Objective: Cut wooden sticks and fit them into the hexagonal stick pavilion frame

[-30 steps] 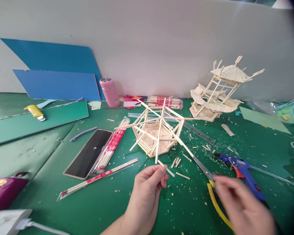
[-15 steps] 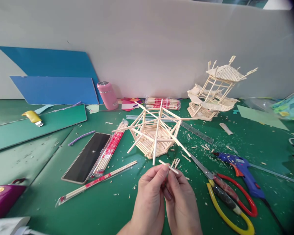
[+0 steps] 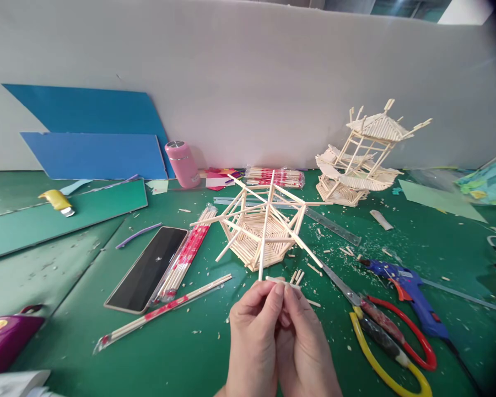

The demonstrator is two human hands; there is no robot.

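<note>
My left hand (image 3: 256,322) and my right hand (image 3: 308,331) are side by side, both closed in a pinch on a short wooden stick (image 3: 276,280). It lies nearly level across the fingertips, which cover part of it. Just beyond stands an open frame of wooden sticks (image 3: 268,238), with a floor of closely laid sticks and long sticks radiating out over its top. One long stick (image 3: 262,259) points from the frame toward my fingers; I cannot tell whether they touch. Several short cut sticks (image 3: 298,277) lie behind my right hand.
Scissors (image 3: 380,325) and a blue glue gun (image 3: 409,292) lie right. A phone (image 3: 149,270) and wrapped sticks (image 3: 188,251) lie left. A pink bottle (image 3: 182,164), a ruler (image 3: 333,225) and a stick pavilion (image 3: 366,157) are farther back. Wood scraps litter the green table (image 3: 182,364).
The stick in my fingers has turned from slanting down rightward to nearly level. My hands have shifted slightly and pressed closer together. The view has tilted up a little.
</note>
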